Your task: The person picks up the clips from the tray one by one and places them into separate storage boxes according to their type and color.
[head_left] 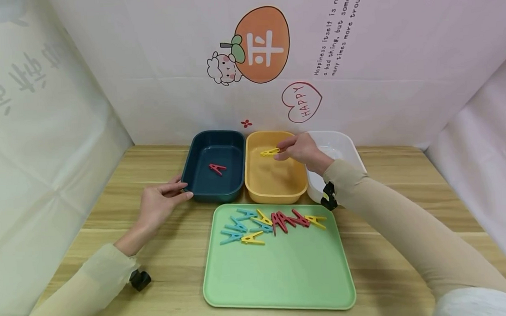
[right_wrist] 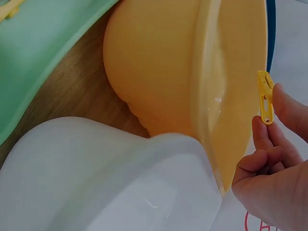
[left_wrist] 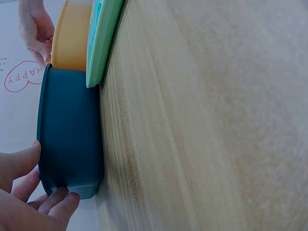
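My right hand (head_left: 301, 149) pinches a yellow clothespin (head_left: 270, 152) between thumb and fingertips over the yellow bin (head_left: 275, 194). In the right wrist view this clothespin (right_wrist: 265, 98) hangs upright at the fingertips, beside the bin's far rim. My left hand (head_left: 160, 203) holds the dark blue bin (head_left: 214, 196) by its near left corner. In the left wrist view the thumb is at the rim and the fingertips lie against the wall of this bin (left_wrist: 72, 130). One red clothespin (head_left: 217, 168) lies inside it.
A white bin (head_left: 340, 143) stands right of the yellow one, partly behind my right forearm. In front, a green tray (head_left: 278, 278) carries several blue, yellow and red clothespins (head_left: 284, 220) along its far side. A printed white cloth (head_left: 170, 63) hangs behind the wooden table (head_left: 152, 157).
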The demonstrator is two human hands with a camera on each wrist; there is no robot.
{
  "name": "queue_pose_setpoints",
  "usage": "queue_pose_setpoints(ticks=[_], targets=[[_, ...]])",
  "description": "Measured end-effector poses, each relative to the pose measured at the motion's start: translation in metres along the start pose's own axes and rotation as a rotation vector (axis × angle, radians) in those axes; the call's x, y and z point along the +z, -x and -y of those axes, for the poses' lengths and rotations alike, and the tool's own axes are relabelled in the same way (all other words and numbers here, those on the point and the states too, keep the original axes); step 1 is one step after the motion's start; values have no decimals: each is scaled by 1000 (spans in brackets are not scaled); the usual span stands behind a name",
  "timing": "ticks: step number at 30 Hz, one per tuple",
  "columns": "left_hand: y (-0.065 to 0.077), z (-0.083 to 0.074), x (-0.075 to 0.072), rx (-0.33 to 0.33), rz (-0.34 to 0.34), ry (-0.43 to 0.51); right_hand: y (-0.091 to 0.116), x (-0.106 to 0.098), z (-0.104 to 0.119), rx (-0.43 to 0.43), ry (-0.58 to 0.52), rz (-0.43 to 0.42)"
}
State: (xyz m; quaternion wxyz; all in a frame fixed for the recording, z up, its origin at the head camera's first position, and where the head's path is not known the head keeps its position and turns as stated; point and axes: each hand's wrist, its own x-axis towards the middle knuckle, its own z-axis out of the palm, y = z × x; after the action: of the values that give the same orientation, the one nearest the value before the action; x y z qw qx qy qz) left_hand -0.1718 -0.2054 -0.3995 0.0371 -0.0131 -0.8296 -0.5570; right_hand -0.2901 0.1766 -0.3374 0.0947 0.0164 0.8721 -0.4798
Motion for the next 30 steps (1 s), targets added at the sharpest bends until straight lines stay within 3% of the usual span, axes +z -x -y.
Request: queue_pose_setpoints(ticks=[23, 30], targets=[[1, -3, 1, -13, -7, -7, -2, 16, 4, 101, 90, 4], [0, -1, 1, -9, -3, -4, 13, 7, 16, 22, 103, -28]])
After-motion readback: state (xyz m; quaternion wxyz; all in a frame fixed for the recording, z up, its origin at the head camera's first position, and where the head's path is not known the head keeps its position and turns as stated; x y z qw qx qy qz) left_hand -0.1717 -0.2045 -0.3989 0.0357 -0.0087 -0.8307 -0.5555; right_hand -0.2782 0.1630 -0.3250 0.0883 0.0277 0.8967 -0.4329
